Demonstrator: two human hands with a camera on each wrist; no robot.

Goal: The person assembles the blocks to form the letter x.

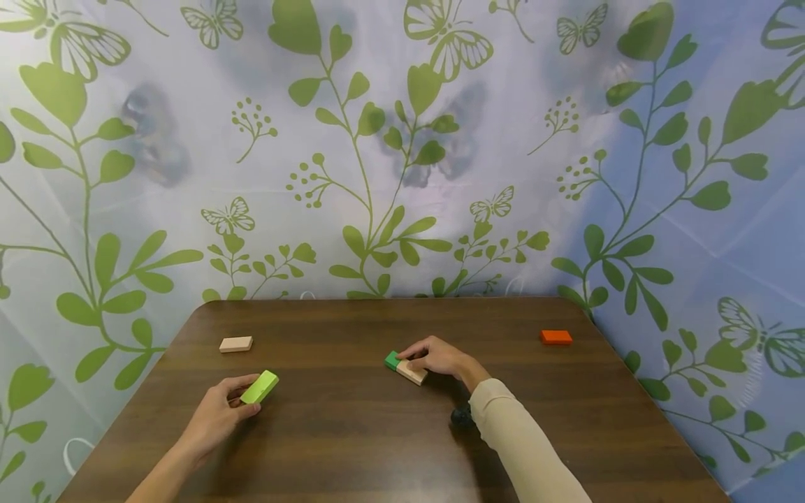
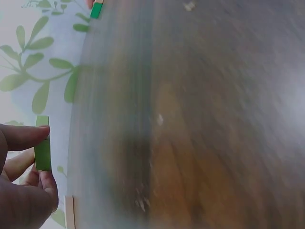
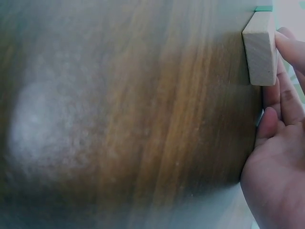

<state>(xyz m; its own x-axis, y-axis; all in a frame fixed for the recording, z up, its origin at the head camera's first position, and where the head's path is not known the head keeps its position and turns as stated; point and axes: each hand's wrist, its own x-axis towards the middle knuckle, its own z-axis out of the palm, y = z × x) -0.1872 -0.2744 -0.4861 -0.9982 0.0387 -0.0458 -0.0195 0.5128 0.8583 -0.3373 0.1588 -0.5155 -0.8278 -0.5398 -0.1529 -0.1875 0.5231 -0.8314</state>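
My left hand (image 1: pixel 216 412) pinches a light green block (image 1: pixel 260 387) above the left part of the table. In the left wrist view the light green block (image 2: pixel 43 150) stands edge-on between thumb and fingers. Mid-table, my right hand (image 1: pixel 440 358) holds a plain wooden block (image 1: pixel 411 372), whose end meets a darker green block (image 1: pixel 392 360) lying in line with it. From the right wrist, the wooden block (image 3: pixel 261 50) shows its near end close on the tabletop, with the thumb and fingers along its side. Part of the green block is hidden by the fingers.
Another plain wooden block (image 1: pixel 235 344) lies at the table's back left. An orange-red block (image 1: pixel 556 337) lies at the back right. A patterned curtain (image 1: pixel 390 154) hangs behind the brown table (image 1: pixel 339 447). Something small and dark (image 1: pixel 462 417) shows beneath the right sleeve.
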